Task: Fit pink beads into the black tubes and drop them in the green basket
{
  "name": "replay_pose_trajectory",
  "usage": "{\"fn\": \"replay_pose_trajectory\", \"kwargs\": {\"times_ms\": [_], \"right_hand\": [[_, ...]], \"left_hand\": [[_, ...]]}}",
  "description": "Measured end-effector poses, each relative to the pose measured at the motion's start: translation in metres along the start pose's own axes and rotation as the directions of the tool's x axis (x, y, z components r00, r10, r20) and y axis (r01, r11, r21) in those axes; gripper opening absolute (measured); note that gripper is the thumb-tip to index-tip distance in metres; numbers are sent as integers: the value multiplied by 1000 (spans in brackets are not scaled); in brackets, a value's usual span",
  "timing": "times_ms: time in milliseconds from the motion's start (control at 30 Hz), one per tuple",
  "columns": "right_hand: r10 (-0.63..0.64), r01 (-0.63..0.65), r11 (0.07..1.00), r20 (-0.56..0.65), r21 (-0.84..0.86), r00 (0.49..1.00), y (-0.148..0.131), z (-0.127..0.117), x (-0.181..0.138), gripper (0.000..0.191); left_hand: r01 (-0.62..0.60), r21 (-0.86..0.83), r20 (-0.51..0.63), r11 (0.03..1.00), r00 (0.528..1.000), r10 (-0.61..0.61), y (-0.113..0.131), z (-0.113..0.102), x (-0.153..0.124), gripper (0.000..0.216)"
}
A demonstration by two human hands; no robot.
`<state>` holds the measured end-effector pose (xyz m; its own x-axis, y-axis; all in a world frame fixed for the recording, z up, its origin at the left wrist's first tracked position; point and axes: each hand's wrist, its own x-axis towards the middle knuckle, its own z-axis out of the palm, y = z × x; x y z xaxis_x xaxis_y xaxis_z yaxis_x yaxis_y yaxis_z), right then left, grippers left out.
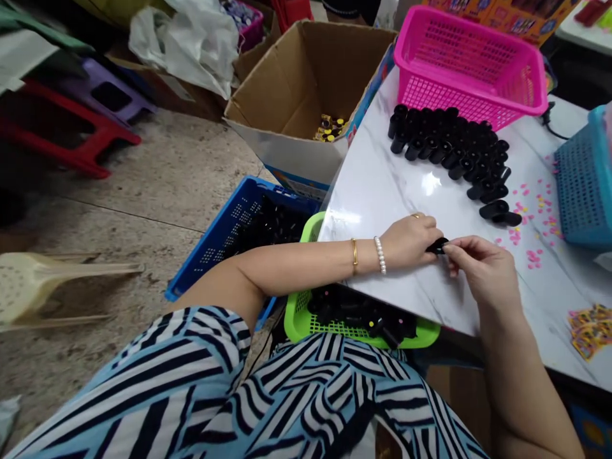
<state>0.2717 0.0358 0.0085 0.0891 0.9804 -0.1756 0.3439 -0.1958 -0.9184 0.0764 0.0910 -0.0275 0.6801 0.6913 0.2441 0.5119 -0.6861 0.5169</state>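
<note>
My left hand (pixel 410 241) is closed around a small black plastic piece (pixel 437 246), held low over the white marbled table (pixel 377 210). At the right end of that piece, my right hand (pixel 488 268) has thumb and forefinger pinched together, touching it. Whatever sits between those fingertips is too small to make out. Beyond my hands stand several rows of short black tubular pieces (pixel 449 150). Small pink and yellow bits (pixel 533 258) lie scattered to the right of them.
A pink basket (pixel 471 102) stands behind the rows, with a blue basket (pixel 581 197) at right. Orange-yellow pieces (pixel 590 328) lie near the right edge. Below the table are a green basket (pixel 296 319) and a blue crate (pixel 201 255) of black pieces. A cardboard box (pixel 287 95) stands beyond.
</note>
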Motion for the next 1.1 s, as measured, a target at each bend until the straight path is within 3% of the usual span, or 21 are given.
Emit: {"fn": "replay_pose_trajectory", "kwargs": {"times_ms": [233,500,633,833,1000,1100], "right_hand": [[17,-14,999,-43,50,999,-2,9,5,26],[245,-266,920,109,288,963,-4,7,18,34],[217,-225,938,60,264,974,-4,14,17,30],[120,-130,947,49,293,992,8,17,9,39],[35,-39,967,21,252,999,15,29,-7,36],[39,-62,974,112,217,993,15,36,-29,37]], "left_hand": [[-8,-12,-12,1000,1000,7,3,-2,0,31],[3,-65,15,998,1000,-2,5,-4,0,22],[6,-87,20,996,1000,-4,6,-5,2,22],[4,-61,55,998,998,-1,6,-7,2,25],[-58,-18,89,998,994,60,-4,-14,-1,32],[-122,36,163,992,980,115,4,-23,-17,31]]}}
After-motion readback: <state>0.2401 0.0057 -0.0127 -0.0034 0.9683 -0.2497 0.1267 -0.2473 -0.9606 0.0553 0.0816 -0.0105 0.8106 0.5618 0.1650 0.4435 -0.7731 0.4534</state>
